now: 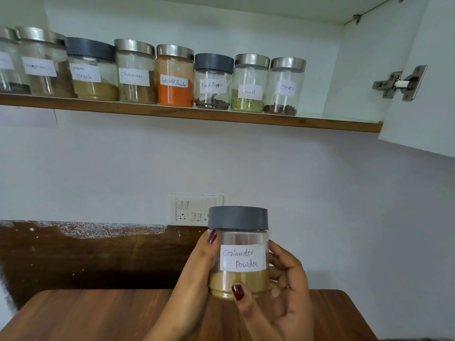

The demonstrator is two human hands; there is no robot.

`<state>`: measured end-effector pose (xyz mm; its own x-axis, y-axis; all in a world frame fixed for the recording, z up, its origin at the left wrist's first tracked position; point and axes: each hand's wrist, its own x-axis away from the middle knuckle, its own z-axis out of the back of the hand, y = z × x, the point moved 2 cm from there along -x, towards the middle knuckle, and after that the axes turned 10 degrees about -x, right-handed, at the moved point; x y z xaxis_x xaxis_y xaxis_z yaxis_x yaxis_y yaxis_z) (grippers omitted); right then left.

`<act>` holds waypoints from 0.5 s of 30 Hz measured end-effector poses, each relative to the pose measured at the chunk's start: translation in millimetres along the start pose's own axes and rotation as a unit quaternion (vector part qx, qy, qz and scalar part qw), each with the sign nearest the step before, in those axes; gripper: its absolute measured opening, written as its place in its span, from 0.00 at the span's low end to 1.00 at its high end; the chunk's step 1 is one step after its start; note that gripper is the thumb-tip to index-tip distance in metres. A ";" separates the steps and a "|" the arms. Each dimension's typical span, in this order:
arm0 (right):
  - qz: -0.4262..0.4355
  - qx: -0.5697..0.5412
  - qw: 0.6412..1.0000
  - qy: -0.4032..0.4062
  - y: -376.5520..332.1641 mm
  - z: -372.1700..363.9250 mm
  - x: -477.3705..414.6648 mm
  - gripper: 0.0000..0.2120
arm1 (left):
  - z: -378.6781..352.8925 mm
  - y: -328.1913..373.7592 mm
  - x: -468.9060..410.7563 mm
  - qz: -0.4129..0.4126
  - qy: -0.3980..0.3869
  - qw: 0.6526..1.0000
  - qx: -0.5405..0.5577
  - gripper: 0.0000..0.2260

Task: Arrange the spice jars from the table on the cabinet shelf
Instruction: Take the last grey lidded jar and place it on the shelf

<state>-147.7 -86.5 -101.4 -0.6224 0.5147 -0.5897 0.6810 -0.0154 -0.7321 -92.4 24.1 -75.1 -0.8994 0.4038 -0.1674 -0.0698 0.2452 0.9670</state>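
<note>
Head view: we see both hands grasping one coriander powder jar [242, 260], clear with a grey lid, a handwritten white label and yellowish-brown powder in its lower part. The left hand [194, 274] wraps its left side with the thumb pointing up toward the lid. The right hand [283, 291] curls its fingers round the right side, with the thumb across the lower front. The jar is upright over the far edge of the wooden tabletop [98, 316], right of centre and well below the cabinet shelf [221, 118]. We cannot tell if its base touches the wood. On the shelf a row of jars stands along the front edge, touching or just beside each other. From the right they are Cloves [284, 87], Fennel [250, 84], Black Pepper [213, 82], Red chilli Powder [175, 76], Cinnamon [135, 72] and a Masala jar [92, 70]. Two more [41, 62] are at the left edge, labels unreadable. Cloves sits well apart from the shelf's right end. The open cabinet door [428, 107] with its metal hinge [400, 82] is at right. A switch plate [194, 210] is on the wall behind the held jar.
</note>
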 end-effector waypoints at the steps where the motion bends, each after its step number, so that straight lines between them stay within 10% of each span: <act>1: 0.001 -0.001 1.000 0.000 0.0 -0.1 -1.0 0.38 | -12.0 11.2 -11.8 0.018 -0.022 0.999 0.027 0.35; 4: 0.005 -0.009 1.000 0.002 -1.5 3.5 -5.9 0.40 | -21.5 21.8 -24.4 0.001 -0.008 1.000 -0.013 0.41; 8: -0.009 -0.010 1.000 -0.014 -4.1 12.8 -13.1 0.45 | -28.6 20.9 -47.5 0.028 0.044 0.989 -0.140 0.04; 15: 0.022 0.042 0.999 -0.019 -23.8 24.7 -41.8 0.45 | -46.4 30.1 -85.0 -0.069 0.021 0.965 -0.251 0.08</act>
<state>-147.4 -128.8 -67.8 -0.6083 0.4787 -0.6331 0.6740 -0.1096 -0.7305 -38.1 -43.8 -22.8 -0.8821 0.3596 -0.3042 -0.3816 -0.1670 0.9091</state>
